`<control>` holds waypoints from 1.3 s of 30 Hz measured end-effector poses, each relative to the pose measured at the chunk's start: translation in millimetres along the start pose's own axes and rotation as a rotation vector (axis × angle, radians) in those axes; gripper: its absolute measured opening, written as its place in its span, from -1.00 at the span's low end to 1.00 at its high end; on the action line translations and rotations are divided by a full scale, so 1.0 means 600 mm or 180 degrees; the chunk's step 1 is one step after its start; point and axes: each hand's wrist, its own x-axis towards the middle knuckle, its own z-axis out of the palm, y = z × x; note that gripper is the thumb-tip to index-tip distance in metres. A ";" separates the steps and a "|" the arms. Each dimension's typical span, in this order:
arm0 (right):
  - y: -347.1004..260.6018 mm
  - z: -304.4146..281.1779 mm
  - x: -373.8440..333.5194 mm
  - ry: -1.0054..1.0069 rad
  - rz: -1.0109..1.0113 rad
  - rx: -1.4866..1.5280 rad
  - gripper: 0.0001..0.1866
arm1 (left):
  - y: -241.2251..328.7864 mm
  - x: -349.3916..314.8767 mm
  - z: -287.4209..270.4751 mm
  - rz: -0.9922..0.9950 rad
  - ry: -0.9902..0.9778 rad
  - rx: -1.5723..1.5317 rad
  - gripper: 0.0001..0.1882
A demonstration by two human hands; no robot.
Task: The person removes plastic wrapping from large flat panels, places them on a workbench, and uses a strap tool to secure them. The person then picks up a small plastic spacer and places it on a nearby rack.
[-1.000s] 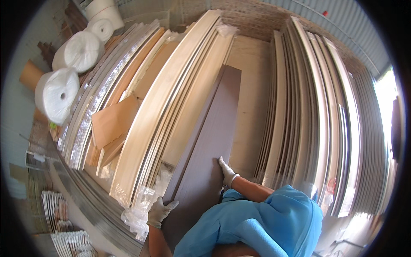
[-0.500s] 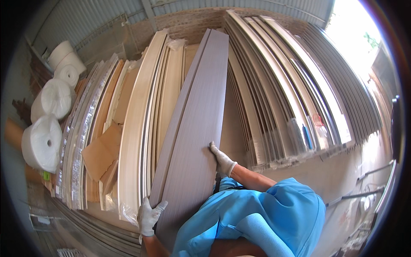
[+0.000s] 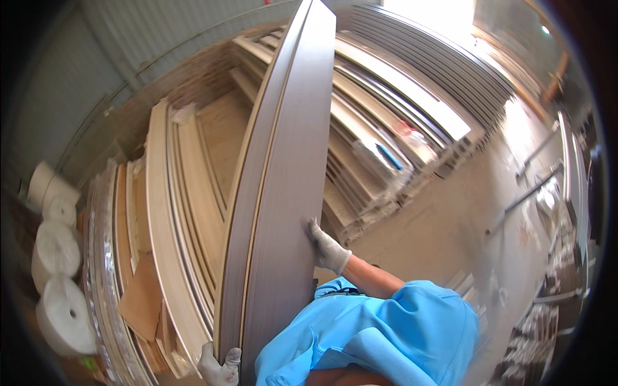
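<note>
I carry a long, dark grey-brown panel [image 3: 286, 174] with a wood-grain face and a lengthwise seam, tilted upward and away from me. My left hand [image 3: 219, 367], in a whitish glove, grips its near left edge at the bottom of the view; some fingers are hidden behind it. Farther up, my gloved right hand [image 3: 328, 248] presses against the right edge, its fingertips at the face. The panel's near end is hidden by my light blue top [image 3: 380, 321].
Cream panels [image 3: 168, 225] lean on the left, beside torn cardboard [image 3: 141, 296] and white foam rolls [image 3: 66, 315]. Stacked boards [image 3: 412, 90] with a blue object [image 3: 389, 156] lie behind to the right. A metal rack [image 3: 524, 199] stands at far right over concrete floor [image 3: 412, 238].
The view has turned right. The panel has swung right relative to the leaning stacks, and its far end now overlaps the right-hand boards. Both hands stay on it.
</note>
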 end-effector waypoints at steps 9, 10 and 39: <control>-0.205 -0.148 -0.191 0.0178 -0.0934 0.0180 -0.01 | 0.177 -0.031 0.108 0.0701 -0.0361 0.0577 -0.34; -0.231 -0.159 -0.215 0.0394 -0.1030 0.0315 -0.06 | 0.199 -0.028 0.112 0.0331 -0.0807 0.0366 -0.34; -0.328 -0.336 -0.683 0.2292 -0.4717 0.0861 -0.28 | 0.597 0.090 0.341 0.4136 -0.1443 -0.0496 -0.52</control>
